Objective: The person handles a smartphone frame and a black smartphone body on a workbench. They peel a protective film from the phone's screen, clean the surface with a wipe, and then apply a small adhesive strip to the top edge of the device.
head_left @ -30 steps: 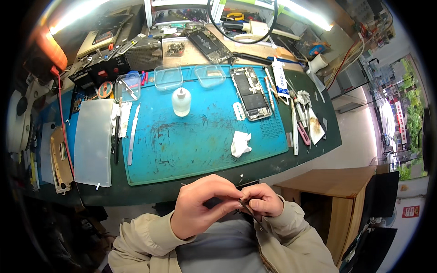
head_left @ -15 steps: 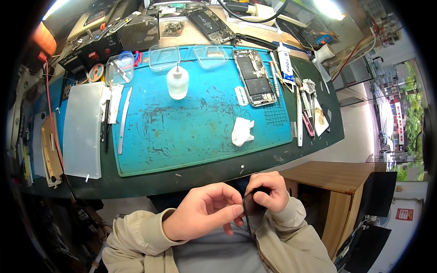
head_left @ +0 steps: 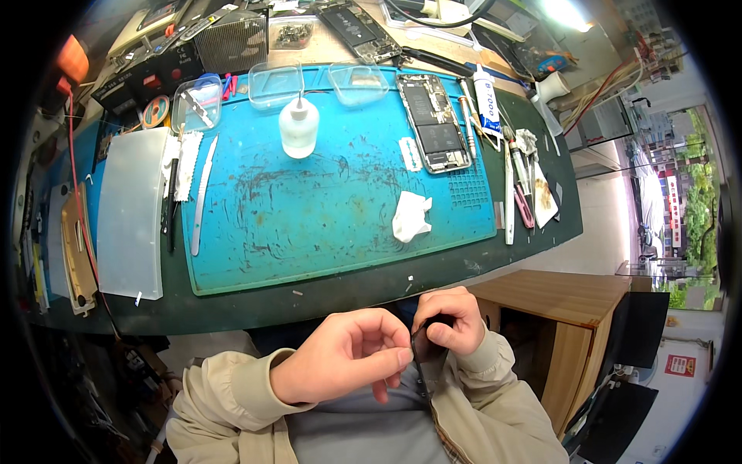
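My right hand (head_left: 454,320) is closed round the upper end of a thin dark phone screen (head_left: 430,362), held in front of my body below the table edge. At the screen's left edge my left hand (head_left: 340,357) pinches with thumb and forefinger, its other fingers curled. What lies between those fingertips besides the edge is too small to tell. An opened phone (head_left: 434,124) with its battery and inner parts showing lies at the mat's far right. A crumpled white tissue (head_left: 411,216) rests on the blue mat (head_left: 309,209).
A white dropper bottle (head_left: 299,130) stands on the mat before two clear trays (head_left: 276,87). Left are a scalpel (head_left: 203,197), a black pen-like tool (head_left: 171,189) and a translucent sheet (head_left: 133,216). A glue tube (head_left: 486,100) and several hand tools lie right. A wooden cabinet (head_left: 576,298) stands beside the table.
My view has shifted slightly, so the table's things sit a little differently. Both hands keep their hold on the phone screen, whose face shows slightly more.
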The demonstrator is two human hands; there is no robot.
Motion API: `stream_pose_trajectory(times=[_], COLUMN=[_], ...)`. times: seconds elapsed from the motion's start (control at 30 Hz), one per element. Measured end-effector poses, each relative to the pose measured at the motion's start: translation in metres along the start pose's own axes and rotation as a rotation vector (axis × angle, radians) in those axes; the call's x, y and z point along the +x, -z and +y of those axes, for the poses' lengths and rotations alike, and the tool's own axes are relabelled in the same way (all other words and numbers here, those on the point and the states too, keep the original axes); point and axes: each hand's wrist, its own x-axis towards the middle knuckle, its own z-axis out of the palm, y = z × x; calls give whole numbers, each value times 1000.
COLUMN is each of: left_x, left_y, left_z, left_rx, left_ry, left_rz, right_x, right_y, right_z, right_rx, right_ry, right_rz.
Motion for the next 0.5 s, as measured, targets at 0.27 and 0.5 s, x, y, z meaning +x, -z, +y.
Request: stream_pose_trajectory(times=[0.27, 0.5], left_x=[2, 3], left_y=[3, 2], left_z=[-3, -3], left_rx=[-67, -83], left_ry=[31, 13], left_rz=[-5, -12], right_x=[-2, -3], right_y=[-2, -3], right_z=[5, 5], right_rx=[65, 92], right_ry=[-22, -36], right_rz=[-3, -6])
